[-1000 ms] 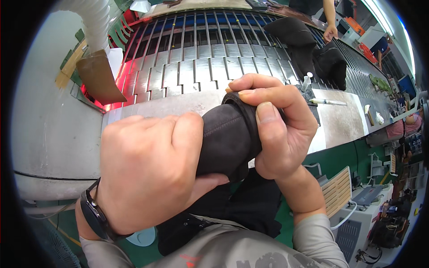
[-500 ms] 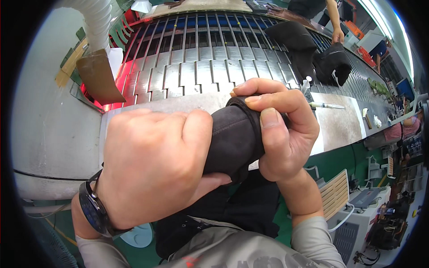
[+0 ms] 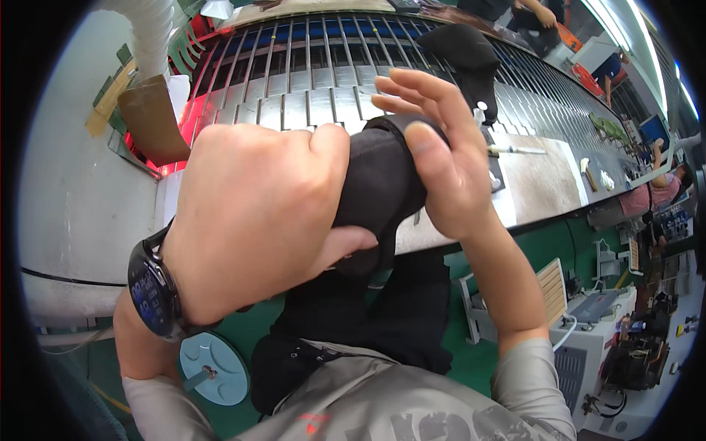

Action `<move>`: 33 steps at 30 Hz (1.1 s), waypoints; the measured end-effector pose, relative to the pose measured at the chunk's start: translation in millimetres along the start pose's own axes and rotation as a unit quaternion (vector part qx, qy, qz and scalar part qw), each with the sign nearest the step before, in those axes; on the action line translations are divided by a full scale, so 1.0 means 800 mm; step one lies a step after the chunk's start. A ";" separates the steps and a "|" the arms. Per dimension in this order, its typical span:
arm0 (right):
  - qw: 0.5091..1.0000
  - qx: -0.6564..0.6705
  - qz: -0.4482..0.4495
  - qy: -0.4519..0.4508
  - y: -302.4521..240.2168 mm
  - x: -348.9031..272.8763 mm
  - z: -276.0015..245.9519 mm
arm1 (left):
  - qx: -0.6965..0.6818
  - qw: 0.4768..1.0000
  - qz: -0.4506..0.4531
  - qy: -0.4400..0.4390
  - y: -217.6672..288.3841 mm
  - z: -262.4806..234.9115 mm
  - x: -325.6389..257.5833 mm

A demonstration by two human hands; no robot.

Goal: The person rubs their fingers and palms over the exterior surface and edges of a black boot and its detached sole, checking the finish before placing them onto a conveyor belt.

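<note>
A black, suede-like boot upper [image 3: 375, 180] with a stitched seam and a rolled rim is held up in front of me, over the bench edge. My left hand [image 3: 257, 198] is wrapped round its left part, back of the hand toward me, thumb underneath. At the rim on the right, my right hand [image 3: 460, 169] has its fingers stretched out and apart, with the thumb against the rim. The left hand hides the boot upper's left end.
Beyond my hands runs a slatted metal conveyor [image 3: 309, 99], with another black boot piece [image 3: 471, 59] on it. To the right, a syringe [image 3: 518, 150] lies by a stained board [image 3: 544, 176]. A co-worker's hand [image 3: 544, 15] is at the far right. A cardboard flap [image 3: 154, 121] hangs left.
My right hand's fingers have opened from their grip on the rim and stretched away. Both hands and the boot upper have risen slightly. The co-worker has lifted a dark piece off the conveyor.
</note>
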State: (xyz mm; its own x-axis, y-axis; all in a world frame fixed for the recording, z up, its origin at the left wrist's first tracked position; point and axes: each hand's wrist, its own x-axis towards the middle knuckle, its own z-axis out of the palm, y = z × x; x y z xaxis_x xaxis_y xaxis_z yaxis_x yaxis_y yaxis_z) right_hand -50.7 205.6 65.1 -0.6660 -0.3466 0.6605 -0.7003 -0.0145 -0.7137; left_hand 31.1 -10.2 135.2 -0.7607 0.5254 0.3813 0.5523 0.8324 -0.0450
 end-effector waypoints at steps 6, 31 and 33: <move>0.989 0.134 0.047 0.029 -0.050 -0.062 0.001 | 0.042 0.995 0.074 0.048 0.059 -0.023 -0.041; 0.986 0.134 0.075 0.063 -0.111 -0.158 -0.021 | 0.161 0.918 0.290 0.217 0.098 0.010 -0.073; 0.991 0.097 0.067 0.058 -0.115 -0.156 -0.025 | 0.164 0.913 0.295 0.230 0.094 0.017 -0.065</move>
State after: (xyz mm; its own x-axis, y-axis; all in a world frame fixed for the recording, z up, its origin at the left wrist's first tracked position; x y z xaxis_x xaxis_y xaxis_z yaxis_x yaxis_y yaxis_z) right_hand 91.7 269.0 53.2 -0.7825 -0.2474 0.5714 -0.5489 -0.1591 -0.8206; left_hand 107.8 27.6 99.5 -0.0988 0.8317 0.5463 0.6305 0.4771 -0.6123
